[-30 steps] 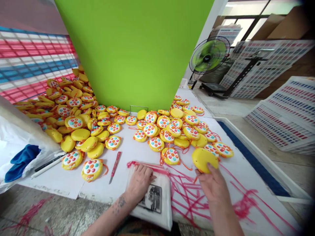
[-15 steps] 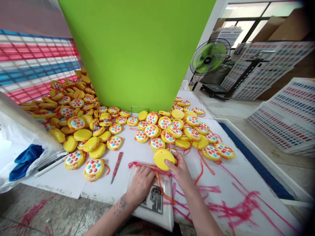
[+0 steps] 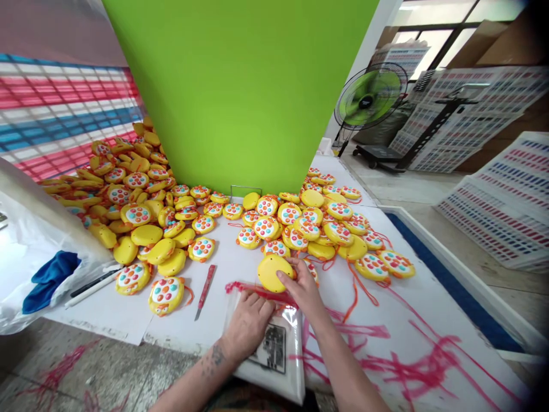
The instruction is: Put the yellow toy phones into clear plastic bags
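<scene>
While right hand (image 3: 304,289) pinches yellow toy (image 3: 269,273), left hand (image 3: 250,321) rests on plastic bags (image 3: 292,369), grip unclear; piled toys (image 3: 307,228) lie loose outside them

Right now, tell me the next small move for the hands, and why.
I'd probably ease the yellow toy in the right hand toward the clear bag: the toy is held plain back up by the bag's pink far edge, and the left hand rests on the bag, close by.
</scene>
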`<state>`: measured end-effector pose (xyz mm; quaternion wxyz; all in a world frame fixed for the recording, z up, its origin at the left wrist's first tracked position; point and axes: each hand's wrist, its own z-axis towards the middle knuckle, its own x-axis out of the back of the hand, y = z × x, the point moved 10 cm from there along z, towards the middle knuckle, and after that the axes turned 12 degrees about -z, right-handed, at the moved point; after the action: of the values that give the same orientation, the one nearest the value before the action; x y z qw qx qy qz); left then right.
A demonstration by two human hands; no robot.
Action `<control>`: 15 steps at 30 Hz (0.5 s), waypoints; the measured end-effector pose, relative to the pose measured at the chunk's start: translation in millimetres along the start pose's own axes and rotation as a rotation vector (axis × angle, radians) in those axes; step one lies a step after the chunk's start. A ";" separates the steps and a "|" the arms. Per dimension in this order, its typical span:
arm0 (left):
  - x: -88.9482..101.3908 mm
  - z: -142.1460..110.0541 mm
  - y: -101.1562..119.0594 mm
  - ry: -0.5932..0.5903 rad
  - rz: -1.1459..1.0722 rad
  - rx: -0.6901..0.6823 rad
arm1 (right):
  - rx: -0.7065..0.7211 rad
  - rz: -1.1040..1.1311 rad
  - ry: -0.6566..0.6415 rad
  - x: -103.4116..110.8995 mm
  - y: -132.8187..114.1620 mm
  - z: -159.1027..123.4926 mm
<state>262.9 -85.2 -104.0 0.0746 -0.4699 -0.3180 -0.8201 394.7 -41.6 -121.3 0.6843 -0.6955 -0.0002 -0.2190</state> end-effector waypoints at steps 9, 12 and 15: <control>31.8 0.2 -2.3 0.196 -0.040 0.094 | 0.153 -0.296 -0.368 -35.4 -10.3 -28.3; 31.7 1.6 -4.5 0.176 -0.118 0.110 | 0.208 -0.371 -0.253 -23.0 -19.2 -27.6; 28.1 1.6 -12.3 0.161 -0.169 0.164 | 0.100 -0.443 -0.071 5.9 -12.9 -25.2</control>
<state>243.5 -69.6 -86.0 0.0686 -0.3662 -0.4153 -0.8299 388.5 -66.6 -108.0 0.6528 -0.6508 -0.1878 -0.3392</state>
